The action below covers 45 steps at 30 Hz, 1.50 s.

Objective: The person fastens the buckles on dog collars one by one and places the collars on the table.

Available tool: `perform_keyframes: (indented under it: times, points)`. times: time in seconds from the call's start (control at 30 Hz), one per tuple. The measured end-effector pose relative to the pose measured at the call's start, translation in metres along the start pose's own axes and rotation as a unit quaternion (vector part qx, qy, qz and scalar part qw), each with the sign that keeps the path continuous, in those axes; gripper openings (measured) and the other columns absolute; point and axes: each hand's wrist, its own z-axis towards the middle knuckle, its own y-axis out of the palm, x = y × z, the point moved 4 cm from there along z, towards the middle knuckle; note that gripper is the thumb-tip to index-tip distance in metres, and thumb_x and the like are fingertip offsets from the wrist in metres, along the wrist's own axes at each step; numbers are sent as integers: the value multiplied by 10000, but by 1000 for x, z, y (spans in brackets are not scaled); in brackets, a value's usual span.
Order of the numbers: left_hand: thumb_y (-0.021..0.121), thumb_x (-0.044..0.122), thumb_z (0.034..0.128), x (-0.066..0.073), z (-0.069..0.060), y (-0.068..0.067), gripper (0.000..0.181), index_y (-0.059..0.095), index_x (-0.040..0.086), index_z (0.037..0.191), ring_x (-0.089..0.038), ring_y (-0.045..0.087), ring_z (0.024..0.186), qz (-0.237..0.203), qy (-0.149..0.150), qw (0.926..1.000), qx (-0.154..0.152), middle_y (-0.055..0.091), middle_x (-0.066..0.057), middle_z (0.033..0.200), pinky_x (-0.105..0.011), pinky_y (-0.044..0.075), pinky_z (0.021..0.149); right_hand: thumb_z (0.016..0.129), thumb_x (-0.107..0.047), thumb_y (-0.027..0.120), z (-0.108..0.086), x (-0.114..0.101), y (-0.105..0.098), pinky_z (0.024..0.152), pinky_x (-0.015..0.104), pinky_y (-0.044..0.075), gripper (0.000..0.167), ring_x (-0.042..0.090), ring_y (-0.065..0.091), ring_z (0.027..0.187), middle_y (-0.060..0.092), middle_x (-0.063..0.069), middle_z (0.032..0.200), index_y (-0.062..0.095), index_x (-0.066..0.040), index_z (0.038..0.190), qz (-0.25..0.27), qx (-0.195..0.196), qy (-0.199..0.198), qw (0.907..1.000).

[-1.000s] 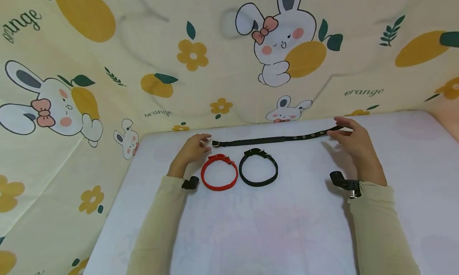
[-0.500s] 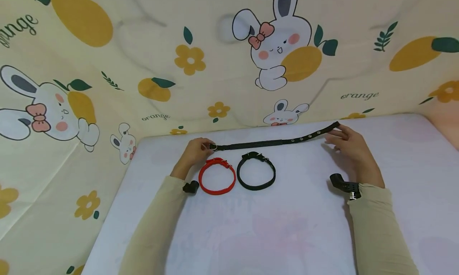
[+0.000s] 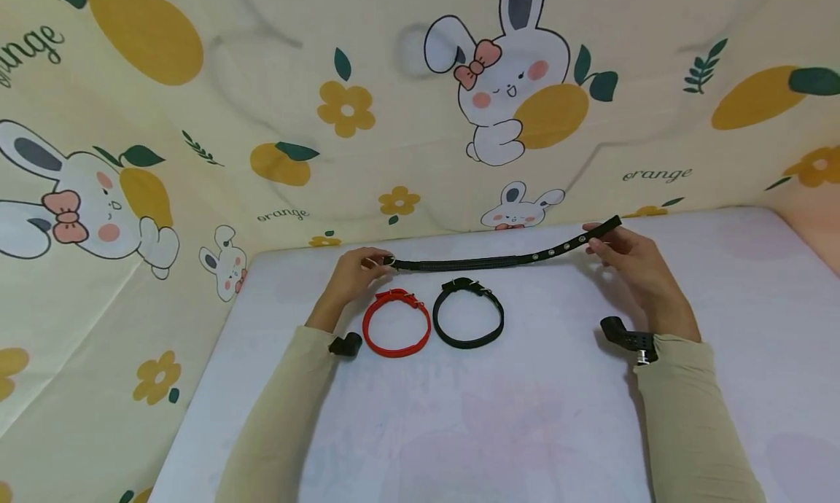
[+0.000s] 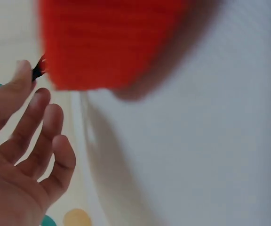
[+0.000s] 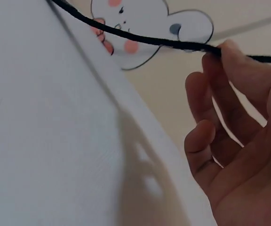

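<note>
A black collar (image 3: 459,264), unbuckled, stretches lengthwise between both hands near the table's back edge. My left hand (image 3: 348,275) pinches its buckle end between thumb and index finger. Toward the other end, the one with the metal eyelets, my right hand (image 3: 639,270) pinches the strap; the right wrist view shows the thumb and index finger on the black strap (image 5: 145,39). Just in front lie a buckled red collar (image 3: 397,351) and a buckled black collar (image 3: 469,342), side by side. The red collar (image 4: 102,47) looms blurred and close in the left wrist view.
The white table (image 3: 499,430) extends toward me and to the right. Behind it and to the left hangs a cream cloth (image 3: 394,22) printed with rabbits and oranges. Each wrist wears a small black camera mount (image 3: 345,345).
The left hand has come to the buckle end and taken it between its fingers. The right hand has shifted its hold inward along the strap, and the collar's eyelet end has risen slightly.
</note>
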Motion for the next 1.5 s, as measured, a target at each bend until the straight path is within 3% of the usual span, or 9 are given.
perform_keyframes:
  times: [0.17,0.33,0.5,0.63,0.87,1.0,1.23,1.33,1.5]
  points:
    - [709,163,925,19,-6,-16,321,691,119,1243,-300,645,1091,-668,583,9953,385,691,-125,1184,-412,537,909,981,-263,631,-2,-25,5,781,145,423,394,-13,589,941,650,-266,965,613,-111,1344,-503,158,-246,9983]
    - [703,167,931,38,-20,-30,313,692,149,1244,-184,615,1103,-1553,762,9822,728,676,-81,1232,-271,518,899,960,-173,664,-11,-63,20,814,110,454,362,-16,598,970,663,-283,1025,645,-51,1300,-693,196,-892,9934]
    - [701,80,911,59,-39,-38,304,686,17,1208,-108,640,1027,-2646,1271,9500,1064,708,15,1129,-194,547,851,947,-105,671,-22,-96,44,822,120,486,317,-5,623,1029,695,-245,1083,669,-10,1250,-640,-221,-1514,9861]
    - [693,61,901,78,-51,-32,309,659,-61,1183,-113,655,965,-3219,1555,9280,1053,707,100,1045,-193,550,854,953,-130,670,-30,-113,61,832,126,481,301,-13,627,1032,707,-208,1097,688,-66,1247,-1023,-617,-1755,9772]
    - [682,172,889,110,-62,-18,396,646,-74,1197,-93,632,963,-3321,2023,9159,999,680,123,1052,-202,533,886,945,-165,688,-41,-134,78,809,155,490,327,18,626,953,697,-192,1076,683,-158,1272,-1478,-704,-1786,9702]
    - [689,152,893,123,-65,-10,374,661,-64,1197,-138,644,976,-3455,2080,9091,1043,685,137,1060,-207,534,886,938,-150,697,-44,-138,86,801,162,492,303,30,626,952,688,-196,1044,674,-142,1240,-1296,-683,-1821,9723]
    - [717,25,877,138,-72,0,271,704,-46,1138,-118,649,877,-3410,2109,9071,1281,709,142,981,-200,542,799,922,-178,721,-50,-140,99,818,182,464,287,27,614,976,701,-43,1083,704,-202,1208,-1412,-879,-1968,9662]
    - [738,24,857,143,-74,4,254,719,-30,1105,-126,644,871,-3351,2161,9069,1363,730,60,952,-208,536,780,911,-197,736,-52,-142,105,806,191,460,282,23,609,969,698,-25,1108,713,-212,1192,-1562,-1033,-2053,9606]
    - [773,47,821,152,-77,10,269,725,-44,1070,-138,629,899,-3227,2618,9003,1291,705,-196,976,-234,508,805,890,-209,760,-53,-144,114,782,212,478,242,31,625,939,706,-34,1066,728,-214,1130,-1638,-1193,-2138,9556]
